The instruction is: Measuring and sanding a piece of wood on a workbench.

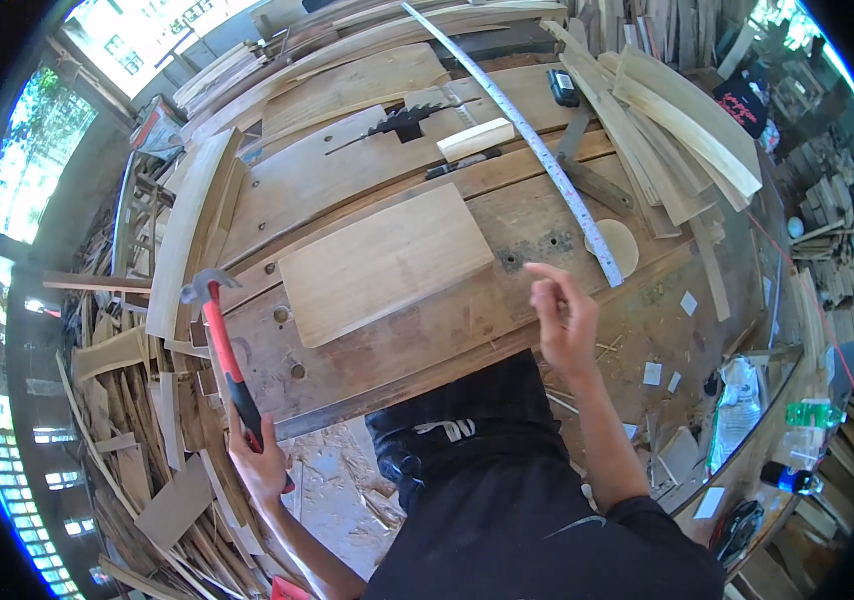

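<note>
I view the surface (377,372) from above; its near edge slants across the scene, lower on the left and higher on the right, in front of the dark shorts (467,405). The left hand (262,462) is positioned at the near left, outside that edge. It is closed around the black lower grip of a hammer (230,362). The hammer slants away from me, with its claw head at the far end, next to the near end of a long pale board (190,235); I cannot tell whether the two touch.

The right hand (565,322) is raised over the surface near its right part. Its fingers are partly curled, the index finger extends toward the left, and it holds nothing. It is near the right corner of the rectangular wooden board (387,265), apart from it.

The wooden board lies flat at the middle of the surface, set at an angle. A strip of the surface separates its near edge from the surface's near edge; two round holes lie in the margin to its left. On the right, a gap separates it from a round wooden disc (622,250) and the long metal rule (522,125), which overlaps the disc. Beyond the far edge lies a small pale block (475,139). Thin wood strips (662,150) bound the far right.
</note>
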### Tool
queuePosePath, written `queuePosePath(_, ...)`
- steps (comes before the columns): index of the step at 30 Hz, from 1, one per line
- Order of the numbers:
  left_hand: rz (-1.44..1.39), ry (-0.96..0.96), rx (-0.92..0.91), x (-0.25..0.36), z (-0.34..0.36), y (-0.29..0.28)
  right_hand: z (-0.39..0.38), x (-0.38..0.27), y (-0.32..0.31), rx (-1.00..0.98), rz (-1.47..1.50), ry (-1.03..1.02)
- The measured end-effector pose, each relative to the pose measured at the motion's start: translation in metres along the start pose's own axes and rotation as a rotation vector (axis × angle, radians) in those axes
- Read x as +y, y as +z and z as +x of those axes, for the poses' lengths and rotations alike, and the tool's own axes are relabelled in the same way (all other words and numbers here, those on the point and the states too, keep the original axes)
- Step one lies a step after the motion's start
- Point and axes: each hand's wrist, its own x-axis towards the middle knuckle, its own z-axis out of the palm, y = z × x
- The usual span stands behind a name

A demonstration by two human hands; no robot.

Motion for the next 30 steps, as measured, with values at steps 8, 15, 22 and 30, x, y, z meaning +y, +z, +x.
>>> queuePosePath(8,0.098,-0.029,0.008,-0.004,-0.007,-0.028,0.031,0.013,-0.063,0.363,-0.523,-0.265)
queuePosePath(15,0.429,-0.098,0.042,-0.010,-0.005,-0.025,0.044,0.013,-0.059,0.308,-0.534,-0.253)
queuePosePath(22,0.483,-0.063,0.101,0.001,0.007,-0.006,0.064,0.011,-0.065,0.283,-0.695,-0.202)
queuePosePath(30,0.369,0.080,0.127,-0.030,0.015,-0.011,0.086,0.045,-0.131,-0.057,-0.763,-0.025)
